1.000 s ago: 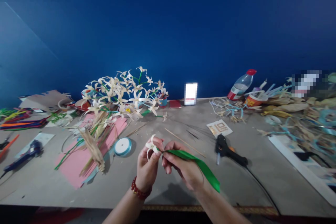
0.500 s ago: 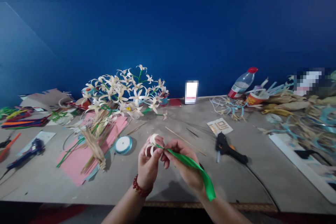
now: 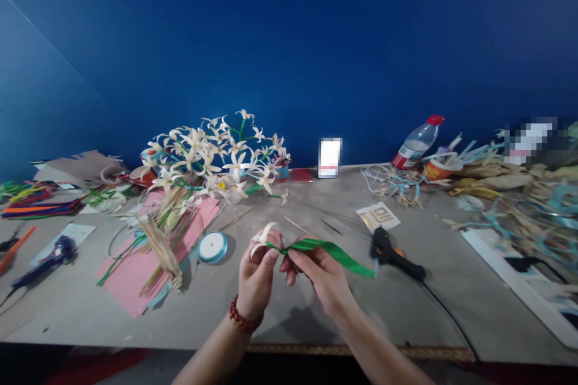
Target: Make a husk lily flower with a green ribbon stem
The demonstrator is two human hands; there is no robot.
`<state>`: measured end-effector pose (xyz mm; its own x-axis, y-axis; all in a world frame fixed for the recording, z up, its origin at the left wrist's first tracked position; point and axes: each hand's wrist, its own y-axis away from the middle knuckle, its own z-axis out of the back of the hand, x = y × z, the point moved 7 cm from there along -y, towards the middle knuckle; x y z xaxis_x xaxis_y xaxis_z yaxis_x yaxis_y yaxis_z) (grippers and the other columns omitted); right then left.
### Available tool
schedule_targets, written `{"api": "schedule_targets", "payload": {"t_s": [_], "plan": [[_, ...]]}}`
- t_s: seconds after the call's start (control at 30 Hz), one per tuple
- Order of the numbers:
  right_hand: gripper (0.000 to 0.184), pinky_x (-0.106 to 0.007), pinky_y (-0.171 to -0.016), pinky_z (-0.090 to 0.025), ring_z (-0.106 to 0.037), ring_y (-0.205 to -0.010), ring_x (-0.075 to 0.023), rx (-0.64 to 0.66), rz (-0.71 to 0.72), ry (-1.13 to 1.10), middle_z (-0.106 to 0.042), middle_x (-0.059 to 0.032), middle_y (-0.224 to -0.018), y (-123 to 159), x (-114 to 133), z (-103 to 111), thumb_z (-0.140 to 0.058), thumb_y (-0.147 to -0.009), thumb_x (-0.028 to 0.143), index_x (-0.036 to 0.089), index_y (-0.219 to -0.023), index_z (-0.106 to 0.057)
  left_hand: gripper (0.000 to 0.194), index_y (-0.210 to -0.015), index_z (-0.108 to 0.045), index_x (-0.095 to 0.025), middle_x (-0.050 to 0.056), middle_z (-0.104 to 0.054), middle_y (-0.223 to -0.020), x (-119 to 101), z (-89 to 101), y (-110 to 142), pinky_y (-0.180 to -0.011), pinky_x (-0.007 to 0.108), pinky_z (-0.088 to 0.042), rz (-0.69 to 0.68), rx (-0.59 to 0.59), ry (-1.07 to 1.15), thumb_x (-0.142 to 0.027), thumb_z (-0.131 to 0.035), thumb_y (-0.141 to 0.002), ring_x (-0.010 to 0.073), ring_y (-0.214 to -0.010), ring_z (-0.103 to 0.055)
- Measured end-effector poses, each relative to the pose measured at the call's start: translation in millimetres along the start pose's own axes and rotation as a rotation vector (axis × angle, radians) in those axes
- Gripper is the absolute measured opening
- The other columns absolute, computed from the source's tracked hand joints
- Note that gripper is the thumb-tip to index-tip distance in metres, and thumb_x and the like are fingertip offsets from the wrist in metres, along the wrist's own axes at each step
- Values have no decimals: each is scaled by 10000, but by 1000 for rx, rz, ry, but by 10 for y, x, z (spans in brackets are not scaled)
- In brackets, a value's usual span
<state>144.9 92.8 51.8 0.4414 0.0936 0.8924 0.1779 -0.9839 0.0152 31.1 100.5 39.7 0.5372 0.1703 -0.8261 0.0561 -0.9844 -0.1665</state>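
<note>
My left hand (image 3: 257,271), with a red bead bracelet (image 3: 245,316) at the wrist, is closed on a small white artificial flower (image 3: 263,240) just below its petals. My right hand (image 3: 318,271) pinches a green ribbon (image 3: 336,252) close to the flower's base. From that pinch the ribbon's loose end stretches out to the right over the table. At the flower's stem the ribbon looks narrow and twisted. The fingertips of both hands are near each other, and the stem between them is mostly hidden.
A bunch of white flowers (image 3: 208,156) stands at the back left. A ribbon spool (image 3: 212,247) and pink paper (image 3: 121,283) lie left of my hands. On the right are a black glue gun (image 3: 397,258), a tilted bottle (image 3: 415,144) and a white power strip (image 3: 510,283).
The ribbon's loose end has swung up, from hanging over my right wrist to stretching out rightward. My right hand has turned a little; my left keeps hold of the flower.
</note>
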Motion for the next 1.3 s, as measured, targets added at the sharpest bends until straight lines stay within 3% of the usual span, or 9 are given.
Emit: {"api": "schedule_targets", "payload": {"t_s": [0.2,0.33,0.47,0.67,0.77,0.93,1.07,1.2,1.3], "plan": [[210,-262,-613,-499,-621,-604,-138,-61,-10,-124,-685,-15,-684,5,-76,85,-709,-828,378,168,-825,-691,149,-800,-647,-154,23,-550,-884,34,-82,-7,-515,225,-473,137,42,145,-274,-734,-783,88,-601,-519],[274,-266,-607,-494,-600,-614,-136,-45,-22,-173,-666,-18,-709,10,-112,113,-638,-882,439,176,-821,-682,135,-816,-653,-163,25,-546,-893,22,-65,-14,-528,230,-474,106,49,133,-279,-720,-796,115,-654,-556],[262,-272,-693,-511,-606,-676,-129,10,21,-77,-687,-8,-810,26,-83,53,-781,-766,375,210,-954,-701,86,-835,-668,-173,22,-553,-883,47,-33,7,-518,207,-457,85,44,69,-250,-700,-817,100,-641,-525],[159,-254,-647,-498,-586,-640,-121,-107,71,-13,-669,7,-707,29,-66,81,-802,-737,333,200,-744,-715,83,-804,-676,-174,42,-563,-938,-18,-45,26,-585,231,-496,2,53,-42,-254,-695,-821,128,-714,-560],[171,-258,-640,-489,-570,-625,-117,-84,27,-75,-666,6,-716,17,-79,53,-808,-727,340,201,-795,-735,105,-785,-659,-165,42,-542,-930,-26,-79,25,-543,225,-478,9,90,-5,-257,-689,-824,119,-679,-554],[231,-255,-645,-473,-550,-623,-109,-52,-33,-104,-658,7,-727,14,-88,11,-814,-724,356,203,-882,-743,92,-795,-644,-166,23,-532,-902,16,-15,33,-543,214,-470,5,50,27,-232,-708,-806,102,-650,-550],[232,-274,-673,-486,-558,-648,-126,-67,79,3,-652,2,-738,44,-64,29,-770,-775,379,209,-925,-720,103,-841,-660,-187,20,-572,-878,19,34,46,-609,232,-500,-18,-1,18,-247,-729,-793,116,-680,-566],[147,-332,-738,-505,-608,-771,-199,-141,233,284,-672,-44,-805,115,-34,105,-708,-835,334,215,-920,-706,161,-846,-675,-192,39,-613,-912,20,44,72,-826,314,-521,-20,-40,-3,-267,-776,-746,180,-883,-606],[95,-364,-783,-504,-628,-827,-237,-184,350,487,-689,-66,-850,173,38,128,-684,-844,273,233,-927,-707,151,-835,-693,-195,50,-638,-939,50,83,108,-885,353,-513,-14,-95,11,-262,-784,-736,211,-962,-621]]}}
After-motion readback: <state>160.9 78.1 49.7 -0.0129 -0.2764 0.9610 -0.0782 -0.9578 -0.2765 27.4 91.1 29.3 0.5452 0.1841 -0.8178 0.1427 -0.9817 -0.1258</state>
